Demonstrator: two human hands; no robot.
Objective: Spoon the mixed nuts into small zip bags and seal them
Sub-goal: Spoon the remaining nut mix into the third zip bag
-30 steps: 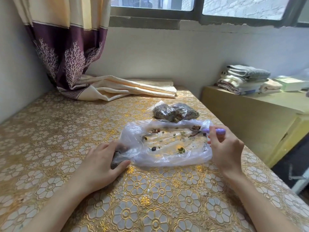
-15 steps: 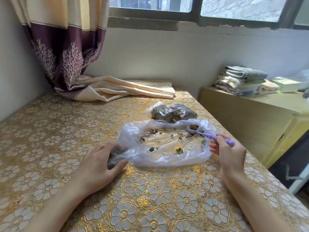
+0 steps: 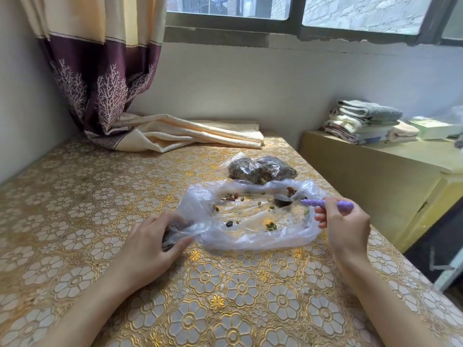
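Table (image 3: 75, 221) against the wall under a window, covered by a gold cloth with a raised white flower pattern. Lying on it: a large clear plastic bag (image 3: 250, 236), spread nearly flat right of centre, a few scattered nuts (image 3: 270, 225) inside. Just behind it, touching its far edge, two filled bags of mixed nuts (image 3: 260, 169). At the far left corner, the curtain's cream and maroon hem (image 3: 175, 134) is bunched on the surface.

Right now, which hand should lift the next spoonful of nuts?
Right. The right hand already grips the purple spoon, its bowl inside the big clear bag among the nuts. The left hand holds the bag's corner, keeping it steady.
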